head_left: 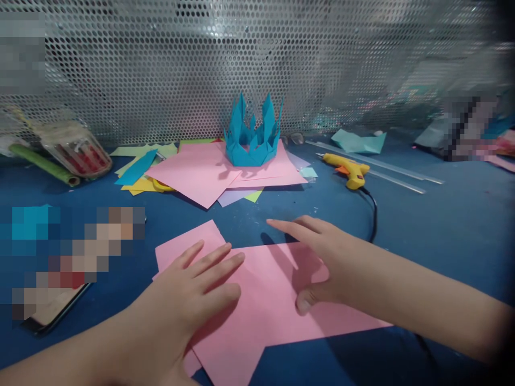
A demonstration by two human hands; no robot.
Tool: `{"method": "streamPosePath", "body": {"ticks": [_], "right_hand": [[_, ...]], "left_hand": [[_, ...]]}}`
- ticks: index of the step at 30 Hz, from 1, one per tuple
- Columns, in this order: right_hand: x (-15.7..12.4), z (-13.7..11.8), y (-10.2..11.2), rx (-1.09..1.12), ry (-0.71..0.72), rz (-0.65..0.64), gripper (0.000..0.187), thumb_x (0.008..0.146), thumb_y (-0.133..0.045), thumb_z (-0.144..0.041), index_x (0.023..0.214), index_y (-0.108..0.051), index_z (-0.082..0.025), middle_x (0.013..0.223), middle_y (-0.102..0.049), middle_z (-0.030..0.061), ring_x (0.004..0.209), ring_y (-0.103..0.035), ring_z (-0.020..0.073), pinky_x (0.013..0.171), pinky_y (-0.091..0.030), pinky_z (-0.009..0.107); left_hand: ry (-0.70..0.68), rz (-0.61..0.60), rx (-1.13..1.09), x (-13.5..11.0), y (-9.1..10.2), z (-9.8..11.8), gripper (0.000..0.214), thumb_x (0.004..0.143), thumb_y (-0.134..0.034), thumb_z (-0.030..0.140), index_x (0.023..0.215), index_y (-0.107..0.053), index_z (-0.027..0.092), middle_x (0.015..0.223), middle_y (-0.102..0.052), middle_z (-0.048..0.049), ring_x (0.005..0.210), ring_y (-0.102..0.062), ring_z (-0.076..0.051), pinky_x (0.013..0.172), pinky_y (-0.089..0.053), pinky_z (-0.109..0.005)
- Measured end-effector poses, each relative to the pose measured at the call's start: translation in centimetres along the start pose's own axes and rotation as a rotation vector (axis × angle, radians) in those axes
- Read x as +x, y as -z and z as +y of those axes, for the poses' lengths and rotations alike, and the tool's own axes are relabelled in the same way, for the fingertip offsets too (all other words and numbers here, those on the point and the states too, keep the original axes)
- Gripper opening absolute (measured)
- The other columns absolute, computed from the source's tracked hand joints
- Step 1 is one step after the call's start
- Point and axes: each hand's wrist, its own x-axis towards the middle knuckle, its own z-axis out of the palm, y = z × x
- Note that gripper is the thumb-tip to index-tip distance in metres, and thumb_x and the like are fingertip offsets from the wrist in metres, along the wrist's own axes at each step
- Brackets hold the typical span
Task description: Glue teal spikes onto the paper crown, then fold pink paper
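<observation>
Pink paper sheets point(277, 300) lie overlapping at angles on the near part of the blue table. Over their left side my left hand point(201, 284) is spread palm down, fingers pointing away from me. My right hand point(322, 262) hovers above the right part of the sheets, thumb and fingers apart and nothing between them; its shadow falls on the paper. Beyond them a blue folded paper crown point(253, 142) with pointed tips stands on a stack of pink paper point(189, 174). Whether my left palm touches the sheet is hard to tell.
A yellow glue gun point(348, 169) with a black cord lies at right, near clear glue sticks point(402, 182). At left are a tipped glass jar point(76, 150), a green roll point(44, 163) and a phone point(60, 308), partly blurred. Perforated metal sheeting point(161, 69) closes off the back.
</observation>
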Motion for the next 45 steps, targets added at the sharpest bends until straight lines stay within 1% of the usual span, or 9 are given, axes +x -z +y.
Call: {"method": "streamPosePath", "body": {"ticks": [9,15,22,26,28,31,34,40,45], "right_hand": [[-0.1,-1.1,1.0,-0.098,-0.031,-0.084,0.112,0.049,-0.091,-0.043,0.148,-0.04,-0.033,0.143,-0.05,0.0089,0.135,-0.038,0.0403,0.112,-0.02,0.064],[0.4,-1.1,0.9,-0.159,-0.037,-0.063,0.122,0.046,-0.091,-0.046,0.152,-0.033,-0.027,0.144,-0.049,0.0137,0.137,-0.027,0.0506,0.107,-0.019,0.071],[0.2,-1.4,0.9,-0.066,-0.063,-0.09,0.105,0.044,-0.091,-0.036,0.14,-0.049,-0.027,0.116,-0.063,0.0103,0.113,-0.05,0.0382,0.096,-0.039,0.051],[0.1,-1.3,1.2,0.019,-0.03,-0.091,0.046,0.057,-0.085,-0.035,0.096,-0.063,-0.024,0.089,-0.061,0.0023,0.087,-0.053,0.0245,0.07,-0.04,0.03],[0.3,-0.9,1.3,0.041,0.04,-0.079,0.028,0.071,-0.074,-0.038,0.07,-0.051,-0.022,0.07,-0.053,-0.002,0.068,-0.046,0.0167,0.059,-0.032,0.026],[0.7,-0.1,1.6,0.096,0.095,-0.049,0.04,0.081,-0.064,-0.041,0.06,-0.037,-0.021,0.06,-0.037,-0.0048,0.059,-0.033,0.0129,0.054,-0.025,0.026],[1.0,0.7,2.3,0.143,0.094,0.055,0.04,0.082,-0.063,-0.04,0.059,-0.038,-0.021,0.058,-0.033,-0.0052,0.058,-0.031,0.0123,0.053,-0.024,0.026],[1.2,2.0,5.1,0.531,0.044,0.754,0.032,0.076,-0.075,-0.035,0.068,-0.047,-0.022,0.064,-0.045,-0.0032,0.06,-0.038,0.0125,0.055,-0.026,0.028],[2.5,2.4,4.7,0.865,0.06,0.725,0.032,0.083,-0.062,-0.051,0.082,-0.046,-0.023,0.08,-0.057,-0.0006,0.065,-0.052,0.0119,0.058,-0.042,0.026]], "left_hand": [[0.174,0.084,-0.022,-0.3,0.0,0.7,0.102,0.07,-0.06,0.082,0.149,-0.024,0.029,0.155,-0.04,-0.0084,0.143,-0.032,-0.035,0.118,-0.007,-0.065],[0.142,-0.075,0.005,0.4,0.8,1.0,0.095,0.077,-0.06,0.075,0.153,-0.022,0.032,0.16,-0.027,-0.0036,0.147,-0.023,-0.032,0.118,-0.011,-0.063],[0.145,-0.052,0.0,0.2,0.5,1.1,0.085,0.084,-0.056,0.07,0.153,-0.021,0.035,0.16,-0.026,-0.0021,0.147,-0.022,-0.03,0.118,-0.011,-0.062],[0.139,-0.032,0.013,0.1,0.4,1.0,0.085,0.085,-0.06,0.064,0.153,-0.019,0.035,0.16,-0.024,-0.0026,0.147,-0.022,-0.03,0.118,-0.012,-0.062],[0.128,-0.06,0.019,0.2,0.6,0.9,0.085,0.086,-0.061,0.061,0.154,-0.019,0.034,0.161,-0.022,-0.0037,0.147,-0.02,-0.031,0.116,-0.012,-0.064],[0.123,-0.117,0.029,0.3,1.0,0.9,0.084,0.086,-0.06,0.061,0.154,-0.019,0.032,0.161,-0.018,-0.0055,0.148,-0.016,-0.033,0.114,-0.015,-0.068],[0.124,-0.042,0.047,0.2,0.9,1.0,0.081,0.088,-0.057,0.06,0.154,-0.02,0.031,0.161,-0.02,-0.0066,0.148,-0.016,-0.034,0.114,-0.015,-0.067],[0.118,-0.067,0.055,0.3,0.9,1.0,0.075,0.091,-0.052,0.062,0.153,-0.025,0.029,0.16,-0.021,-0.0048,0.148,-0.018,-0.033,0.115,-0.016,-0.064],[0.127,-0.035,-0.003,0.2,1.0,0.7,0.07,0.092,-0.052,0.058,0.152,-0.024,0.034,0.161,-0.025,-0.0008,0.148,-0.019,-0.03,0.117,-0.018,-0.061]]}}
